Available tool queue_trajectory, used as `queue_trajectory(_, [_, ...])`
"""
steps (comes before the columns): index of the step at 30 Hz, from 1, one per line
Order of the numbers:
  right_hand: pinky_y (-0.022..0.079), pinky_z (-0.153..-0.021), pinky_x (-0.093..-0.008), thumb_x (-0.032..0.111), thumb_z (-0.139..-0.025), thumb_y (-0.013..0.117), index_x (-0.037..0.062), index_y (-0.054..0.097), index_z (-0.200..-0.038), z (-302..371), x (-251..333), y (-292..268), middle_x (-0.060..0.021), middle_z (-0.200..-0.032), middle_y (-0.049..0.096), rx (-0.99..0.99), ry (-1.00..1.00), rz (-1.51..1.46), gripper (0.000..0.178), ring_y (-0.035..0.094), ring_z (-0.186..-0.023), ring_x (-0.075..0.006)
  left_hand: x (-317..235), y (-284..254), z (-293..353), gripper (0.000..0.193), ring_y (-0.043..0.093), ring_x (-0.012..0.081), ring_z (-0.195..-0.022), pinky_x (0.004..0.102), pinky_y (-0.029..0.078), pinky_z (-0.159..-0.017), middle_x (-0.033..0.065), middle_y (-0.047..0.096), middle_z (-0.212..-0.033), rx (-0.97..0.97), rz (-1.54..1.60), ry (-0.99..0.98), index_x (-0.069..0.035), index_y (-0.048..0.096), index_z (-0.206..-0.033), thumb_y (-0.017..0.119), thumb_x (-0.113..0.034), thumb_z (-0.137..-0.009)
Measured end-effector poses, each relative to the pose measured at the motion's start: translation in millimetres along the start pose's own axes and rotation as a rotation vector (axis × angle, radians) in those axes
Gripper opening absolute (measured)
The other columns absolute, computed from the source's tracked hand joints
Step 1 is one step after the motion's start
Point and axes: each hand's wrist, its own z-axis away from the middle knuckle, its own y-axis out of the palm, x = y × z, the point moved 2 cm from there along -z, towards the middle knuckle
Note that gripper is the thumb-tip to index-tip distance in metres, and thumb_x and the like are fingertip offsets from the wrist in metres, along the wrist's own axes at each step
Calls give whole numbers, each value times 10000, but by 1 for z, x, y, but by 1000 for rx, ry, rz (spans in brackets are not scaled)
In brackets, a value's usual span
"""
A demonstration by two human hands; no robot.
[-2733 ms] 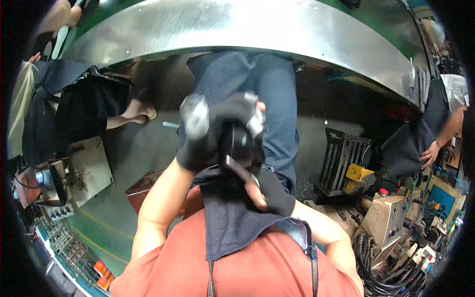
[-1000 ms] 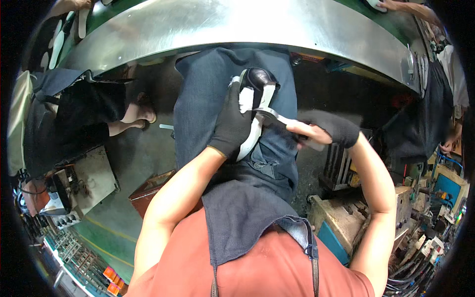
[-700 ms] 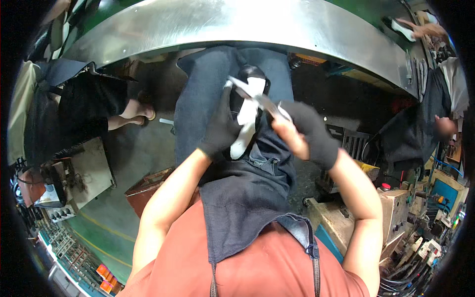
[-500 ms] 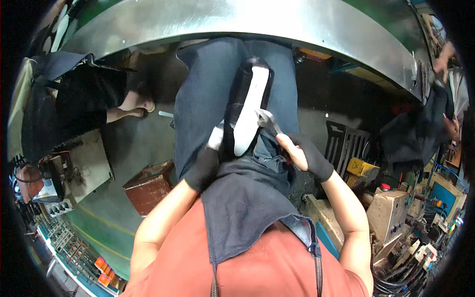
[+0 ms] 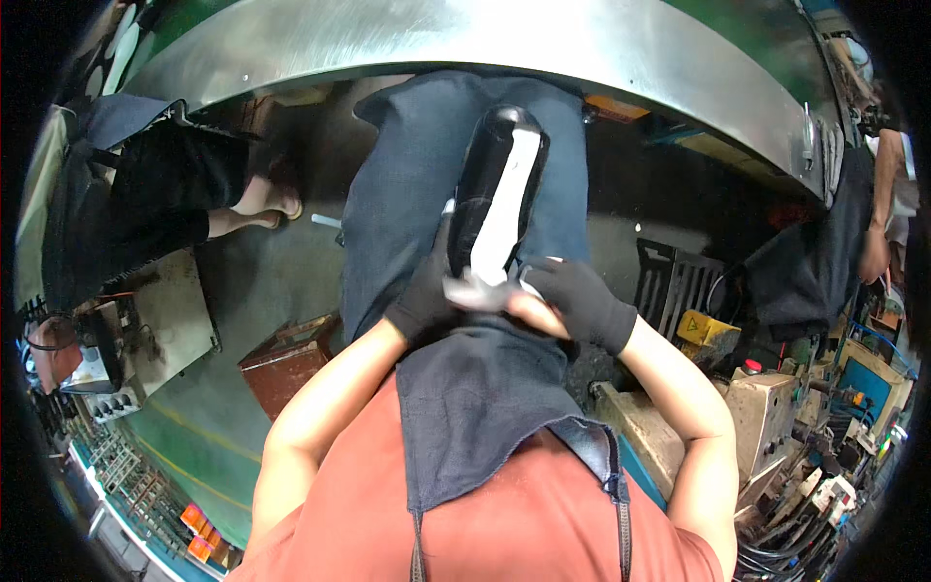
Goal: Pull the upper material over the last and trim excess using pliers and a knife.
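Note:
On my lap lies a black shoe upper point(image 5: 472, 204), its underside facing up and a long white insole point(image 5: 511, 213) running down the middle. My left hand point(image 5: 427, 296), in a dark fingerless glove, is closed around the near left side of the shoe; its fingers are partly hidden. My right hand point(image 5: 580, 303), gloved the same way, is at the near right end. It is closed on a metal hand tool point(image 5: 477, 294), smeared by motion, whose head lies across the near end of the insole. The tool's exact kind is unclear.
A steel bench edge point(image 5: 446, 39) curves across the front. Beside my left leg stands a brown box point(image 5: 296, 361). To the right are a dark slatted plastic piece point(image 5: 679, 286), a yellow part point(image 5: 708, 332) and a machine box with a red button point(image 5: 761, 412). People sit at both sides.
My right hand has moved left and nearer with the metal tool, from the insole's right edge to its near end. The shoe has shifted slightly right, my left hand still on it.

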Motion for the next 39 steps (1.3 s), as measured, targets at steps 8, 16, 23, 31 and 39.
queue_trajectory(8, [419,-600,-390,280,-960,582,3,595,-799,52,27,-33,-170,-697,555,-40,402,-155,321,536,-635,-312,-92,-143,4,799,602,236,-1172,386,465,-1010,168,604,-1288,193,-480,5,-11,504,-1370,863,-246,-696])
queue_trajectory(16, [420,-632,-296,208,-979,538,-11,574,-831,33,43,-31,-63,-726,563,-128,506,-359,267,510,-667,-144,-3,11,-44,740,377,268,-1393,352,272,-1157,195,404,-1495,-194,-125,10,22,313,-1485,692,-149,-873])
queue_trajectory(23, [485,-716,-352,456,-992,506,23,644,-1090,43,-14,-30,-151,-844,665,127,722,-295,465,596,-728,-194,-3,-2,-1,709,400,350,-1388,391,335,-1126,276,394,-1481,61,35,-157,52,267,-1495,616,-200,-932])
queue_trajectory(31, [537,-615,-410,472,-930,561,76,649,-787,-6,-30,-24,-132,-746,640,22,138,641,431,658,-693,-315,6,9,2,930,387,404,-1375,402,337,-1118,337,349,-1474,42,-139,-114,119,158,-1490,712,-308,-877])
queue_trajectory(39, [526,-655,-398,553,-997,426,43,685,-916,18,-42,-44,-147,-778,698,500,895,-691,577,692,-746,-306,14,30,-39,606,423,349,-1328,393,336,-1103,255,407,-1437,-353,277,-64,104,276,-1438,465,-302,-1030])
